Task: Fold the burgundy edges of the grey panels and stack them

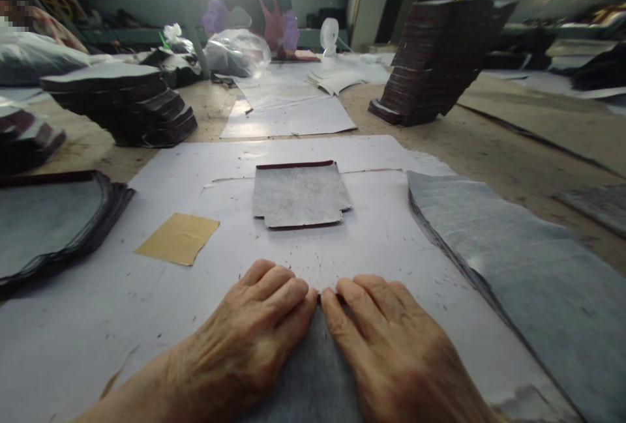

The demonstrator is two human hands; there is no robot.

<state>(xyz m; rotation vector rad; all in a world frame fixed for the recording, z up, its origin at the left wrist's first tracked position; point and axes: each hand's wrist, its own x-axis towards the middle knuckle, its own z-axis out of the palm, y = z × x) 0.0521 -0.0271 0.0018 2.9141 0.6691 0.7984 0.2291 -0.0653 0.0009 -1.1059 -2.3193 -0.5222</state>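
Side by side at the bottom centre, my left hand (pixel 259 319) and my right hand (pixel 391 338) press on the far edge of a grey fabric-backed sheet (pixel 320 371). Both hands have curled fingers closed on that dark edge, thumbs almost meeting. Most of the sheet lies hidden under my palms and wrists. Just beyond my fingertips is a smaller grey piece (pixel 300 195), flat, with a dark red folded strip along its far side and notched near corners. A tan square of paper (pixel 178 238) lies to the left of it.
Grey sheets are stacked at the left (pixel 49 221) and right (pixel 518 260). Farther back stand a dark pile (pixel 132 103) and a tall leaning pile (pixel 435 64). White paper (pixel 366 240) covers the work surface. Across the table a person (pixel 259 12) in purple sleeves works.
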